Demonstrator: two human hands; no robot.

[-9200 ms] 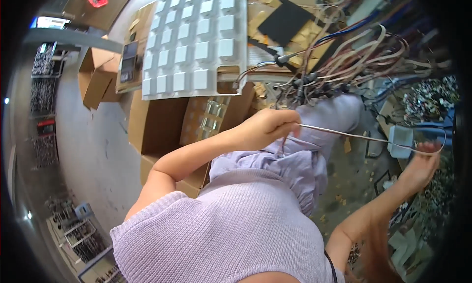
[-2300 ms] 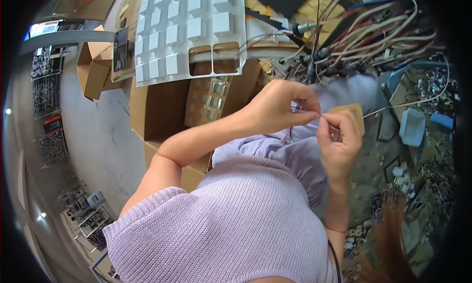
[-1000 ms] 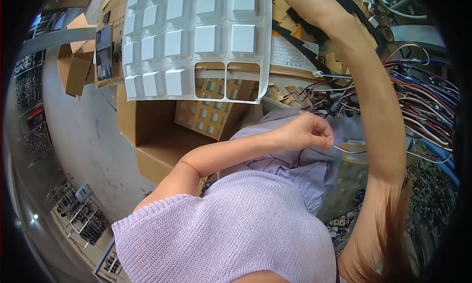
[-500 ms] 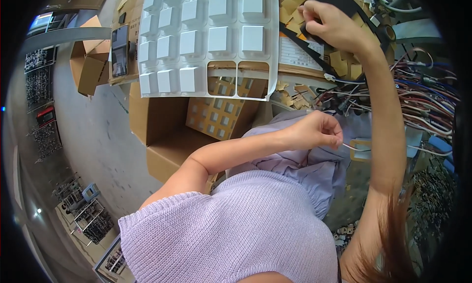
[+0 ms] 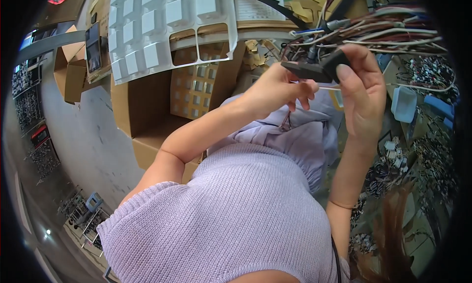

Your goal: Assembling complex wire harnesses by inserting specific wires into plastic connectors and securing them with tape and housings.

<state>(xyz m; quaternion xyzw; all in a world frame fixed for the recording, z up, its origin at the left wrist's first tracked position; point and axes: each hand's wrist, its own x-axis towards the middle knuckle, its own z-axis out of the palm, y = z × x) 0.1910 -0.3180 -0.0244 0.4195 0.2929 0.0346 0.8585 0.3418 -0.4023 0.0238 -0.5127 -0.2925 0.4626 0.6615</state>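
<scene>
My right hand (image 5: 366, 89) pinches a dark, flat foam-like strip (image 5: 307, 71) between thumb and fingers. The piece is bent, with one flap standing up at the thumb. Just left of it, my left hand (image 5: 280, 91) is closed around a thin white wire (image 5: 329, 88) that runs rightward behind my right hand. The strip's left end lies over the left hand's fingers; whether they grip it too is hard to see. Both hands are close together above my lap, in front of the bundled wires.
A white moulded tray (image 5: 216, 25) with raised square blocks stands at the upper left over an open cardboard box (image 5: 132, 103). Brown and white wires (image 5: 393, 34) lie at the upper right. A pale blue container (image 5: 404, 104) is to the right; yellowish paper scraps (image 5: 254, 56) lie behind my left hand.
My right hand has come down from the dark sheet at the upper right, bringing a dark strip to my left hand. My left hand has moved up and left. The view has shifted right.
</scene>
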